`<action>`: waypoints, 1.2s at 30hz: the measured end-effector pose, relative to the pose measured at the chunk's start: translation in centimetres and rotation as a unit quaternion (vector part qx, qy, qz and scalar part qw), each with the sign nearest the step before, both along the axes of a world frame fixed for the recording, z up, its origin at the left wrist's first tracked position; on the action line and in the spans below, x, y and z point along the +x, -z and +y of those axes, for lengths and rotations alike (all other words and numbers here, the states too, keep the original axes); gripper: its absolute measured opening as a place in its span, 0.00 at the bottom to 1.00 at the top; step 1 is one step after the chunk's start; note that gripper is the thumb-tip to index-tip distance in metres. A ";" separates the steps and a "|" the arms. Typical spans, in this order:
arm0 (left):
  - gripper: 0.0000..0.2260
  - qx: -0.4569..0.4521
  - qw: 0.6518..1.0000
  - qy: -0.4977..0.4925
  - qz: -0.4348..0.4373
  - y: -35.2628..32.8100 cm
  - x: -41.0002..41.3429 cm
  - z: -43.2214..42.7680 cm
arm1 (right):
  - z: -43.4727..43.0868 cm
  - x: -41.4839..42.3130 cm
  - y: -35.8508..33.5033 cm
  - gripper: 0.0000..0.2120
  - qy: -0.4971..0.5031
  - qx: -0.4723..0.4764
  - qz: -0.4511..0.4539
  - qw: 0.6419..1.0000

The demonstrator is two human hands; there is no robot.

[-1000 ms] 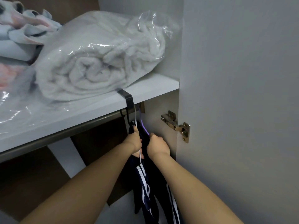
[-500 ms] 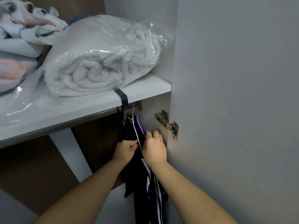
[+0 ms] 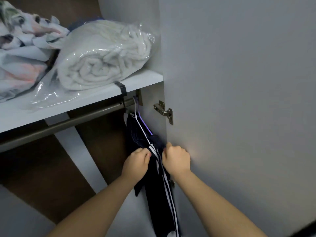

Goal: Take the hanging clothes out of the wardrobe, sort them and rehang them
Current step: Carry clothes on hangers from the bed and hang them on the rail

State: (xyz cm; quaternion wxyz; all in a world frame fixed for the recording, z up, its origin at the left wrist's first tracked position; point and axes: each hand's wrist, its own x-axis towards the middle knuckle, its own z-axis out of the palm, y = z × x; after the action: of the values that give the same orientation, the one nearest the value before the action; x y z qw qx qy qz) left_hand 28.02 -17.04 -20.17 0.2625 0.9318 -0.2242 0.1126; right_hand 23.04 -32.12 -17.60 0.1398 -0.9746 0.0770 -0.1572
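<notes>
Nearest the camera, two bare forearms reach up into the wardrobe, and both hands close on the same piece of clothing. The left hand [image 3: 136, 161] has its fingers curled and pinches the dark fabric just left of the white stripes. The right hand [image 3: 177, 159] is bunched into a fist with its fingers curled into the cloth on the other side of the stripes, close to the inner face of the open wardrobe door [image 3: 239, 100]. Between and below the hands hangs the dark striped garment [image 3: 159, 187], a navy piece with white bands running down its length, its lower end passing out of view at the bottom edge. It hangs from a white hanger [image 3: 142, 130], with a purple hanger [image 3: 145, 125] just behind it; both hook over the far right end of the metal rail [image 3: 68, 123], right beside the wardrobe's side wall and the brass hinge [image 3: 163, 111]. A black hook [image 3: 122, 89] clips over the front edge of the shelf [image 3: 142, 79] directly above the rail's right end. On the shelf, toward its right end, lies a rolled white blanket [image 3: 102, 57] sealed in a clear plastic bag, and at the shelf's left end sits a heap of patterned bedding [image 3: 22, 48], touching the bag.
</notes>
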 end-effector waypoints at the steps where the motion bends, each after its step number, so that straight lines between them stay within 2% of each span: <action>1: 0.07 0.019 0.999 0.020 -0.019 -0.1 -0.6 -1.3 | -0.5 -1.1 0.1 0.09 0.014 0.006 -0.003 1.000; 6: 0.03 0.122 0.983 0.132 -0.040 1.2 -7.1 -6.9 | -1.5 -8.2 1.9 0.11 0.127 0.033 0.014 0.991; 9: 0.10 0.158 0.969 0.189 -0.024 3.5 -12.3 -8.3 | -1.9 -13.6 3.6 0.07 0.183 0.036 0.072 0.980; 11: 0.12 0.170 0.957 0.237 -0.010 4.8 -15.8 -9.2 | -2.4 -17.8 4.8 0.06 0.226 0.034 0.093 0.969; 14: 0.12 0.189 0.932 0.309 0.008 5.8 -21.7 -10.8 | -3.0 -24.8 6.4 0.11 0.309 0.014 0.110 0.945; 17: 0.11 0.206 0.908 0.364 0.015 6.0 -27.7 -12.4 | -3.7 -31.2 7.5 0.06 0.356 0.043 0.151 0.921; 25: 0.09 0.253 0.865 0.432 -0.022 5.1 -42.2 -18.4 | -7.5 -47.1 8.9 0.07 0.448 0.054 0.120 0.884; 32: 0.09 0.252 0.800 0.537 -0.088 5.8 -61.2 -26.9 | -13.1 -69.4 9.4 0.08 0.552 0.064 0.127 0.822; 36: 0.10 0.250 0.772 0.574 -0.107 6.3 -70.2 -30.3 | -15.2 -80.2 8.8 0.06 0.622 0.086 0.141 0.765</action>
State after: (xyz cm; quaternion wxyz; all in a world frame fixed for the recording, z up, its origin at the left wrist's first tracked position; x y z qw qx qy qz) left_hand -42.20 -47.34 -26.47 0.0106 0.6440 -0.7647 -0.0197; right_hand -57.11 -47.37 -26.44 0.0823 -0.7082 0.6983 -0.0635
